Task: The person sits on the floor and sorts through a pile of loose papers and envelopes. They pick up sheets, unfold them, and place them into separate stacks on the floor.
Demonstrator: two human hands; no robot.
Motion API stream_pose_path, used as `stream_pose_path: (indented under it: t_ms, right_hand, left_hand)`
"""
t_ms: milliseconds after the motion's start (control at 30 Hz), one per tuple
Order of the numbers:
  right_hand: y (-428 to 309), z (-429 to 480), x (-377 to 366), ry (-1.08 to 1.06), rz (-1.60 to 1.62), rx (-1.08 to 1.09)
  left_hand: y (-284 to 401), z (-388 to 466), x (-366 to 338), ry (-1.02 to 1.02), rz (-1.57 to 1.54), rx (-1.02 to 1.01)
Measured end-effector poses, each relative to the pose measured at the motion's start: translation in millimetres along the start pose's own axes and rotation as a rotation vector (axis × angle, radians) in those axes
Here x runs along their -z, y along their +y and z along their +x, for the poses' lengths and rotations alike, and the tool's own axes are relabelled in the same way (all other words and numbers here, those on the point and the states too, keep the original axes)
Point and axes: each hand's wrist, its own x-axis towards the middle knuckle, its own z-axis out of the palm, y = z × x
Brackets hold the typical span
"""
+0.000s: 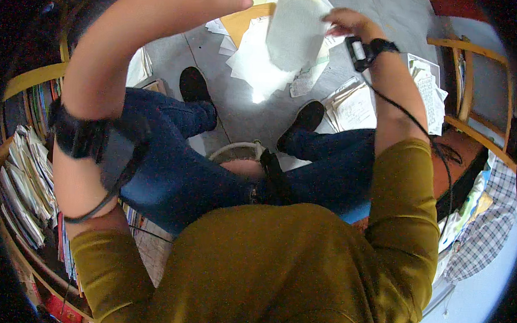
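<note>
A loose pile of white paper sheets [256,54] lies on the grey floor between and beyond the person's feet, with an orange-brown envelope or folder [235,24] under it. Above the pile is a blurred pale grey flat piece [295,32], perhaps a sheet. My right hand [346,21] is at the right edge of this piece, its fingers bent and blurred; whether it grips the piece cannot be told. At the top edge, my left hand [230,0] is partly cut off, with a finger pointing right over the papers; its grip is hidden.
Stacks of written papers [354,107] lie by the right shoe [304,120], and more fill a white box [424,67] farther right. Folders [32,170] and books stand on shelves at left. Wooden frames stand on both sides. A black cable [403,109] hangs from the right wrist device.
</note>
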Motion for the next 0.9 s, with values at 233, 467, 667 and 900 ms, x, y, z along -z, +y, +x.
stream_pose_path:
  t_ms: [233,467,667,900]
  right_hand:
    - [-167,-80,23,0.007,0.934,0.235]
    - [-252,-128,-15,-0.003,0.937,0.519]
    - [-232,-131,4,0.962,0.225,0.600]
    - [-195,-115,10,0.413,0.760,0.382]
  left_hand:
    - [-5,40,-54,0.475,-0.265,-0.197]
    - [-23,65,-44,0.778,-0.529,-0.225]
    - [-54,57,-32,0.388,-1.454,-0.190]
    - [-53,62,-34,0.378,-1.561,-0.188]
